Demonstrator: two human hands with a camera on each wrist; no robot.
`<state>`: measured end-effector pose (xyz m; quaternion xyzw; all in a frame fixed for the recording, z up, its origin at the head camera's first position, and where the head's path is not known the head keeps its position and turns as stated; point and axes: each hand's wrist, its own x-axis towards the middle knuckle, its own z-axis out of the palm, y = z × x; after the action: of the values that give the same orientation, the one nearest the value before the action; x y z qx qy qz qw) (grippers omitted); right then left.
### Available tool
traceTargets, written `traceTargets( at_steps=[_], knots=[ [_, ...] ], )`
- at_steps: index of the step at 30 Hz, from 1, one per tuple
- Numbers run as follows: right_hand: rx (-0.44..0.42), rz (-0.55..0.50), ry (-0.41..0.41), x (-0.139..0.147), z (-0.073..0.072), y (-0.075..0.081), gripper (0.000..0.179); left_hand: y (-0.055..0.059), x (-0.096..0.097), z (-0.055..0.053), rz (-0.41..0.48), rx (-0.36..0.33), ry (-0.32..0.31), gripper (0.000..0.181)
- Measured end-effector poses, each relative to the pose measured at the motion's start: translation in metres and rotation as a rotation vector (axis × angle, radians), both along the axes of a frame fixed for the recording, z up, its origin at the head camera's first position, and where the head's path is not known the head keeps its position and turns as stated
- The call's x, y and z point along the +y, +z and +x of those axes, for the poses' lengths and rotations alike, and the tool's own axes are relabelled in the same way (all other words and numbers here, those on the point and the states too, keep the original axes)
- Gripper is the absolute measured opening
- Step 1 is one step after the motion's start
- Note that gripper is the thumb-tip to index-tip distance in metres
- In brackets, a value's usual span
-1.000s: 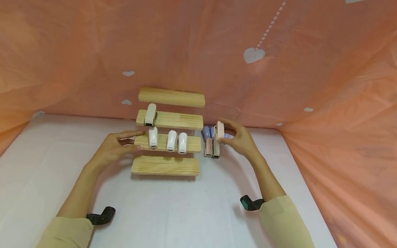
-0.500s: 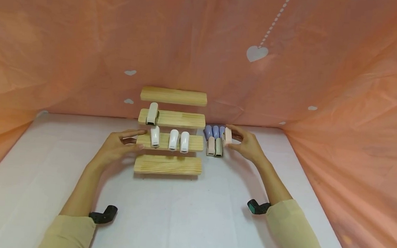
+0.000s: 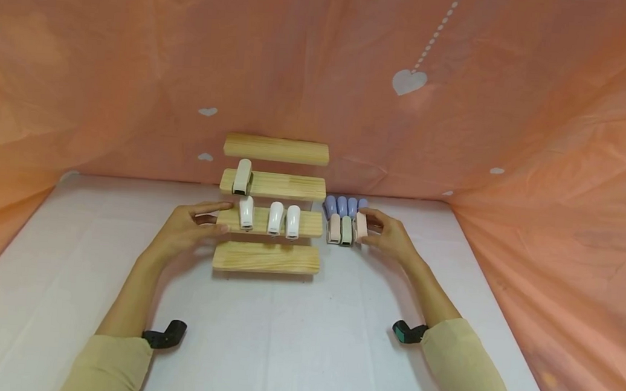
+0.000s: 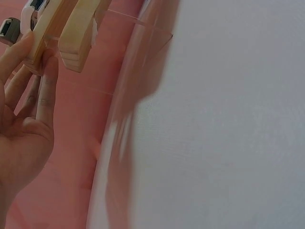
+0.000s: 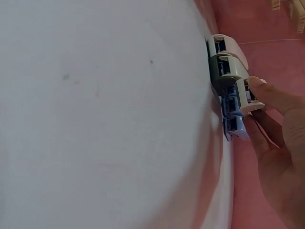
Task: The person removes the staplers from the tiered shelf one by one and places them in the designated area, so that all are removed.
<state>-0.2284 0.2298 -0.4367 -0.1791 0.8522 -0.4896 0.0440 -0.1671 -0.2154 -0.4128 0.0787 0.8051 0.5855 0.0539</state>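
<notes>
My left hand (image 3: pixel 182 229) holds the left end of a board on the stepped wooden rack (image 3: pixel 312 224), thumb and fingers on opposite sides of the board (image 4: pixel 45 31) in the left wrist view. Three white staplers (image 3: pixel 275 219) stand on that board; a cream stapler (image 3: pixel 242 175) is on the one above. To the right of the rack, my right hand (image 3: pixel 391 240) pinches a pale pink stapler (image 3: pixel 361 226) between thumb and fingers. Beside it are a green stapler (image 3: pixel 346 230) and another pink stapler (image 3: pixel 334 228), with several purple staplers (image 3: pixel 342 206) behind.
A white-covered table (image 3: pixel 281 338) lies under everything. An orange-pink cloth with white hearts (image 3: pixel 409 82) hangs along the back and sides. Black wrist cameras (image 3: pixel 166 335) are strapped to both forearms.
My right hand has carried the pink stapler rightward and down, from above the group to beside the green stapler. The left hand stays at the rack. The head view has shifted slightly.
</notes>
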Motion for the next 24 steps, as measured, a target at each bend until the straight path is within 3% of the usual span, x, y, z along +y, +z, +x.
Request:
traceTargets(
  at_steps=[15,24],
  knots=[
    [0.031,0.097,-0.038,-0.003,0.002,-0.019,0.066,0.0,0.001,0.003,-0.043,-0.005,0.026,0.058],
    [0.007,0.046,-0.044,-0.005,0.003,-0.025,0.066,0.002,0.001,0.004,-0.043,-0.009,0.019,0.059]
  ],
)
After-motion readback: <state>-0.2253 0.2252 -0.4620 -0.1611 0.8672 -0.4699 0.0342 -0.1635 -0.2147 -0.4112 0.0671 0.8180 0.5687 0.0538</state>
